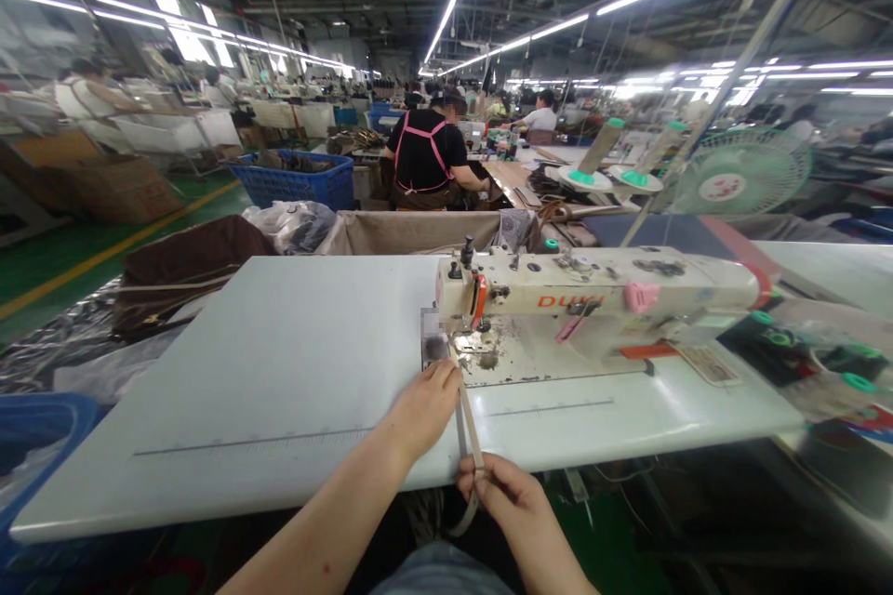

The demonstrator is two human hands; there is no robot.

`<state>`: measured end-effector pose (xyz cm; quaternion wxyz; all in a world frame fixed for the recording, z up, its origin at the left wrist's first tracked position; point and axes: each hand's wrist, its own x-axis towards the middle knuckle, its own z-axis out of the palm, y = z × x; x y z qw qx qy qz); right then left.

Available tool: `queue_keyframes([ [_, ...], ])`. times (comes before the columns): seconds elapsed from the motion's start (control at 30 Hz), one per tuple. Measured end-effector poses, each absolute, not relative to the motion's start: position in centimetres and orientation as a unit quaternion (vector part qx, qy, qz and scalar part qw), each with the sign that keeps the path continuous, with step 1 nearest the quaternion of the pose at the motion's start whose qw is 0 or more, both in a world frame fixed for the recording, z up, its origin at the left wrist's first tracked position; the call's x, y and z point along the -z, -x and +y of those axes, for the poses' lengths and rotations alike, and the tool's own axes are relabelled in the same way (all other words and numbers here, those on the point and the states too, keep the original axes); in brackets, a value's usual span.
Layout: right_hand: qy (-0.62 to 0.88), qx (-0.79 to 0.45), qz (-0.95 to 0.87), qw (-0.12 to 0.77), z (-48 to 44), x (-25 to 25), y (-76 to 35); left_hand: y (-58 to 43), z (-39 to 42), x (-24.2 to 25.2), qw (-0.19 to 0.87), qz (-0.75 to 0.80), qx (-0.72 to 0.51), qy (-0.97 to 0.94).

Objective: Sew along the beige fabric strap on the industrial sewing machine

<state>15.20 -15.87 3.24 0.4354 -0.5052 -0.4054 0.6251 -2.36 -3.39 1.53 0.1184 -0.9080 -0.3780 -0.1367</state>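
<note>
A narrow beige strap [472, 423] runs from the needle area of a sewing machine [530, 293] down over the table's front edge. My left hand [433, 398] is closed on the strap's upper part, close in front of the presser foot. Lower down, at the table edge, my right hand [503, 488] pinches the same strap between thumb and fingers. Below that hand the strap curls into a loop and hangs toward my lap. My left fingertips partly hide the strap's end at the needle.
The pale sewing table [313, 344] carries a printed ruler line. A blue basket [48, 428] stands at the left, a brown fabric bin [188, 270] beyond it. Thread cones [600, 149] and a green fan [739, 172] are at the right. A co-worker [429, 153] sits ahead.
</note>
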Motion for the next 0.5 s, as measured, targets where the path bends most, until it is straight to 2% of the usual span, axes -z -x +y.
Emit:
queue_keyframes([
  [0.23, 0.51, -0.626, -0.393, 0.44, -15.2, -2.0, -15.1, 2.3, -3.4, -1.6, 0.094, -0.388, 0.138, 0.907],
  [0.5, 0.519, -0.659, -0.35, 0.418, -16.6, -4.8, -15.4, 2.3, -3.2, -1.6, 0.043, -0.406, 0.17, 0.897],
])
